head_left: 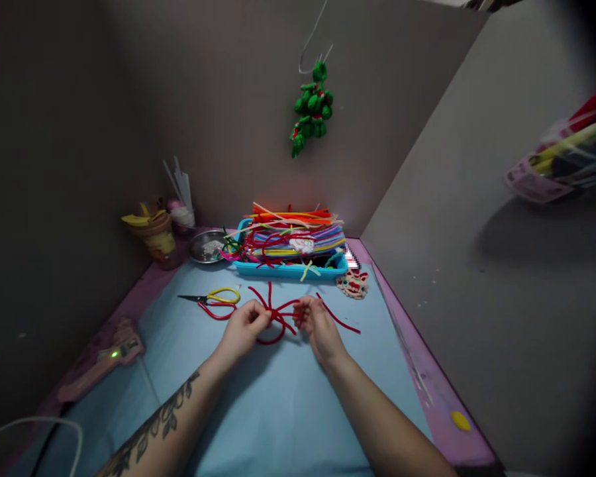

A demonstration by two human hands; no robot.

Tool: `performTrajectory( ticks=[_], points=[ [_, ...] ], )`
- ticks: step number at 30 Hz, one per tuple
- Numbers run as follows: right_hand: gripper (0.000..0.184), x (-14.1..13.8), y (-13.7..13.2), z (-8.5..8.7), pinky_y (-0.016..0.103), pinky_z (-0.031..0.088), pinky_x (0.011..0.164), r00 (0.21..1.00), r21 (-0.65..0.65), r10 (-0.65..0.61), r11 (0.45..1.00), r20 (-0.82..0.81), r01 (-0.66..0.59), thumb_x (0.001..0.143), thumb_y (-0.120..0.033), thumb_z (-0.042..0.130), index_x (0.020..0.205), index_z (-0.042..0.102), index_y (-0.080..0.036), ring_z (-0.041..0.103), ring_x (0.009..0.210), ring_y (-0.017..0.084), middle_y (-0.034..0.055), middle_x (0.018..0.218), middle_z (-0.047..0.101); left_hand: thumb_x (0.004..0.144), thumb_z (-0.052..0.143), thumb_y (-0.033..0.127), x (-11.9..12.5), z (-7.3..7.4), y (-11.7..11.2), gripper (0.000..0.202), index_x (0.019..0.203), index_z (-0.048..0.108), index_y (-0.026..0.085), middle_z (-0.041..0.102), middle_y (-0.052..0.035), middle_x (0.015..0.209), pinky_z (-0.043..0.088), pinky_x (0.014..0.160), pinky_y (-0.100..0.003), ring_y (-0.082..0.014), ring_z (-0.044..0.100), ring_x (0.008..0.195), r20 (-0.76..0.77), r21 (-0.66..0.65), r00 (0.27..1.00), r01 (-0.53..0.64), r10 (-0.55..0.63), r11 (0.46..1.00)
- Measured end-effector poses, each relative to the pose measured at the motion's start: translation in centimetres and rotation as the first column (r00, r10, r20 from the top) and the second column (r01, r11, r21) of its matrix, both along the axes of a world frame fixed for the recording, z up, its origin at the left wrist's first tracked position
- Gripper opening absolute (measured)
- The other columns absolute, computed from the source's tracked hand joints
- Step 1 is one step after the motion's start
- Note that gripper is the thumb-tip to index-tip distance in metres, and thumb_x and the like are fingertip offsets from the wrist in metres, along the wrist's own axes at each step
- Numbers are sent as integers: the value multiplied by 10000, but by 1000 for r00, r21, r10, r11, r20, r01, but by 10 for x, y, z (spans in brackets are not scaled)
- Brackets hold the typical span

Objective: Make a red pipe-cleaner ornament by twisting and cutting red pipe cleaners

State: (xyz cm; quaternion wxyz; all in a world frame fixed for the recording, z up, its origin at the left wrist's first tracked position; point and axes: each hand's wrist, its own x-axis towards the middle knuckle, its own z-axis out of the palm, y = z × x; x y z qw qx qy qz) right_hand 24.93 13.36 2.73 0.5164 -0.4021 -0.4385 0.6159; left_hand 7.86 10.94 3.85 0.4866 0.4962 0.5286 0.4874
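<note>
Several red pipe cleaners [274, 314] are joined at a centre, with their ends spreading out like a star and one curving below. My left hand [248, 326] pinches this bundle near its centre. On the other side, the curled fingers of my right hand [318, 326] close on one or more of its arms; the fingertips partly hide the ends. A loose red pipe cleaner [345, 322] lies just past my right hand. Scissors [213, 301] with one yellow and one red handle rest on the cloth beyond my left hand.
A blue basket [283, 270] heaped with coloured pipe cleaners stands at the back. Beside it are a metal bowl [198, 248] and a small beaded piece [353, 285]. A pink glue gun [114, 354] lies left on the blue cloth [278, 424]. Green ornaments [314, 109] hang above.
</note>
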Motion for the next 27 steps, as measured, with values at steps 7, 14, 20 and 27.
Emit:
performTrajectory(
  ticks=[7,14,20,27],
  points=[
    [142,-3,-13,8,288,443,630,906,379,-83,921,416,-89,811,-332,658,788,635,-193,550,668,159,25,726,616,707,637,360,-1,2,2,227,652,501,188,548,38,589,362,555,-234,-111,476,551,5,39,999,-41,41,998],
    [165,3,-16,14,373,476,772,756,781,-377,563,535,-272,866,-143,550,916,683,-225,555,845,208,59,844,644,656,676,280,2,-1,2,259,814,490,193,577,64,590,385,568,-224,-110,533,554,82,9,994,-67,66,998],
    [285,0,-15,10,366,486,817,709,757,-337,495,619,-426,888,-126,548,1145,628,-221,557,874,202,61,910,679,605,691,266,-1,-5,5,266,816,575,153,636,32,577,405,574,-236,-128,574,545,122,-100,993,2,10,995],
    [174,-1,-14,5,399,460,852,564,713,-461,579,686,-395,878,-169,566,1024,657,-194,554,931,237,90,947,659,603,714,300,-5,-5,5,224,724,613,141,621,22,562,369,536,-223,-113,534,511,75,-151,997,-10,21,989]
  ],
)
